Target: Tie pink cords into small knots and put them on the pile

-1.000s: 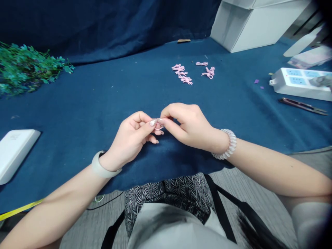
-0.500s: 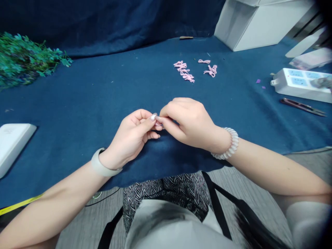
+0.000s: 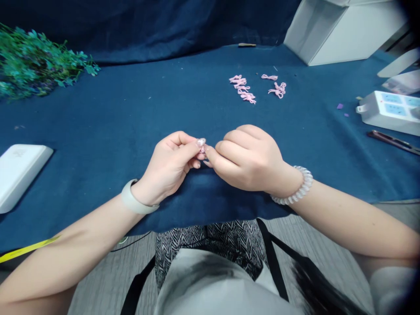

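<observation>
Pinching the pink cord (image 3: 202, 149) between thumb and fingers, our left hand (image 3: 172, 164) holds it above the blue cloth (image 3: 108, 113), near its front edge. Our right hand (image 3: 251, 159) curls with its thumb at the cord; whether it grips too, we cannot tell. Pink knots (image 3: 243, 89) lie beyond.

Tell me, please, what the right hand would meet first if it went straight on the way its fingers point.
Likely the pink cord pinched in the left hand, then that hand itself; depth is unclear, and the right hand may already be touching the cord.
</observation>
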`<state>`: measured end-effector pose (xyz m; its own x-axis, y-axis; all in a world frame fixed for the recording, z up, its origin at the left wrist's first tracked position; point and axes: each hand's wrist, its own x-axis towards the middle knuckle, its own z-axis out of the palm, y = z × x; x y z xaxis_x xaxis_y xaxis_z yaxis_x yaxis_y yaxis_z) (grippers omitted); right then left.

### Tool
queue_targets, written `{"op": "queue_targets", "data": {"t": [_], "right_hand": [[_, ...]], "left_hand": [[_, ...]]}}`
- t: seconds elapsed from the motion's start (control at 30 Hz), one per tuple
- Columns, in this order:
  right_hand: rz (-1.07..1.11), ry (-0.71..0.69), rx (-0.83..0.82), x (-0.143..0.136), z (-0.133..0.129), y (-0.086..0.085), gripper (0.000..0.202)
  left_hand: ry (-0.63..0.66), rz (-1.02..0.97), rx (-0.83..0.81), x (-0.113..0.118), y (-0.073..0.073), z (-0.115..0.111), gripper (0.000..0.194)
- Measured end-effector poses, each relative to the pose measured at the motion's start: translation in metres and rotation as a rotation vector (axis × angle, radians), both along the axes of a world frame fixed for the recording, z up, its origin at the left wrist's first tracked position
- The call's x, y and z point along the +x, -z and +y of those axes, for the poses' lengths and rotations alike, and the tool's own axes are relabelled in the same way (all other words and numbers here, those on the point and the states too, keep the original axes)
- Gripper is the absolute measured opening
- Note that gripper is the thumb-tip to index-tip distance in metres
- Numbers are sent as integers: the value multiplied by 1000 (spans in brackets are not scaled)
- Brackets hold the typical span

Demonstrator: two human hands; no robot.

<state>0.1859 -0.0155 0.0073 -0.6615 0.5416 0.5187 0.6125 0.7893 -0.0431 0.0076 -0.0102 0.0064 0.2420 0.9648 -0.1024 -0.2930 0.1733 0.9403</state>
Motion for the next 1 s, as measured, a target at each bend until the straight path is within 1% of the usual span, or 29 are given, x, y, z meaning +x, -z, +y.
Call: {"op": "queue_targets", "data": {"t": [0.07, 0.13, 0.27, 0.33, 0.4, 0.5, 0.53, 0.6, 0.73, 0.87, 0.93, 1.0], "right_hand": [[5, 0, -43, 0, -1, -2, 32], [57, -7, -110, 0, -1, -3, 30], [288, -11, -200, 1, -1, -2, 22], [408, 5, -280, 2, 1, -2, 15], [502, -2, -456, 1, 2, -2, 13], [598, -57, -783, -3, 3, -2, 17], [621, -72, -871, -5, 2, -2, 17], [675, -90, -992, -9, 1, -2, 16], [794, -93, -1144, -16, -1, -1, 15], [862, -104, -1277, -18, -1, -1, 16], [897, -126, -1328, -17, 0, -2, 15], [927, -147, -1345, -16, 0, -2, 15]], "left_hand": [[-4, 6, 3, 0, 0, 0, 23], [-6, 11, 3, 0, -1, 1, 24], [-20, 8, 0, 1, -4, 1, 26], [-16, 3, 6, 1, -5, 0, 25], [-8, 1, 17, 0, -5, 0, 24], [-8, 5, 32, -1, -4, 0, 24], [-12, 9, 37, -1, -3, 0, 24], [-21, 16, 45, -1, -2, 0, 26], [-25, 19, 78, -2, 0, 1, 27], [-48, 95, 187, -4, 3, 1, 25], [-68, 121, 240, -5, 3, 1, 24], [-71, 129, 275, -5, 4, 0, 23]]}}
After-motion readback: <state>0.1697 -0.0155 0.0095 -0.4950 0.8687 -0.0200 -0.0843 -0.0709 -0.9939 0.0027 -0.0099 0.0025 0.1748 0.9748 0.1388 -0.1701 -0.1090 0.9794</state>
